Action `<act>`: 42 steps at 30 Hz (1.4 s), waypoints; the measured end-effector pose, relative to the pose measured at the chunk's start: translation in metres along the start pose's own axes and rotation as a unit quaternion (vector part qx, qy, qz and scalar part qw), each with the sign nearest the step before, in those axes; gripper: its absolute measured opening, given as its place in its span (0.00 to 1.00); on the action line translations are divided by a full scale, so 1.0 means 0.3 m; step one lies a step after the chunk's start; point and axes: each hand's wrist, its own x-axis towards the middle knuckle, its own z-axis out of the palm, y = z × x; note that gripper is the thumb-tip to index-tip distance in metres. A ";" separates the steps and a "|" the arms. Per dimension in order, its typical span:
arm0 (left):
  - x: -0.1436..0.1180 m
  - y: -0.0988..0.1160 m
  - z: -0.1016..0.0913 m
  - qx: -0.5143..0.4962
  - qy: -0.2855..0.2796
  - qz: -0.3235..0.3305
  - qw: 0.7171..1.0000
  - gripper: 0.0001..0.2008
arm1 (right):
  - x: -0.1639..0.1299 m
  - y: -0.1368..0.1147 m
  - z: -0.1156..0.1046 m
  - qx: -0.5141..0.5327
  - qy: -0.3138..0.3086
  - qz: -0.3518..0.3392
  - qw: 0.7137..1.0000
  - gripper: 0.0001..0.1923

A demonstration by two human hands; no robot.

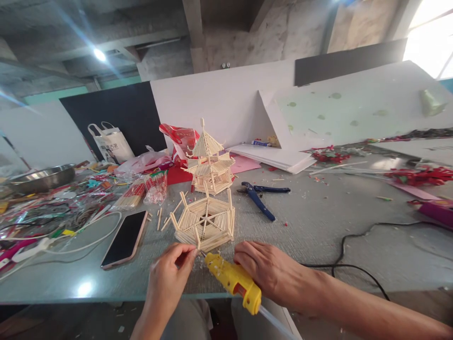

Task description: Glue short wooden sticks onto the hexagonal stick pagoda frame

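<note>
My right hand (269, 271) grips a yellow glue gun (231, 279) near the table's front edge, with its nozzle aimed left toward the fingertips of my left hand (169, 274). My left hand pinches a small wooden stick, mostly hidden by the fingers, right in front of a hexagonal frame of wooden sticks (205, 222). Behind the frame stands a stick-built pagoda tower (209, 160).
A dark phone (124, 239) lies left of the frame, with a white cable around it. Blue pliers (260, 196) lie to the right. A black cord (354, 255) runs across the right side. Stick packets (141, 191), bags, a metal bowl (40, 177) and red paper scraps crowd the table.
</note>
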 end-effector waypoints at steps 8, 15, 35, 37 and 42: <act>0.008 -0.001 -0.007 -0.031 -0.033 -0.034 0.998 0.12 | 0.001 -0.004 -0.007 0.004 -0.006 0.001 1.000 0.06; 0.010 -0.001 -0.008 -0.039 -0.034 -0.055 0.997 0.12 | 0.007 -0.005 0.002 -0.014 -0.001 -0.002 1.000 0.08; 0.018 -0.009 -0.010 -0.084 -0.079 -0.107 0.988 0.15 | 0.011 -0.006 0.013 -0.023 0.002 0.000 1.000 0.09; 0.019 -0.008 -0.010 -0.086 -0.080 -0.111 0.987 0.15 | 0.010 -0.003 0.018 -0.024 0.007 -0.002 1.000 0.08; 0.022 -0.006 -0.006 -0.095 -0.085 -0.118 0.985 0.16 | 0.006 0.000 0.030 -0.019 0.011 -0.005 1.000 0.09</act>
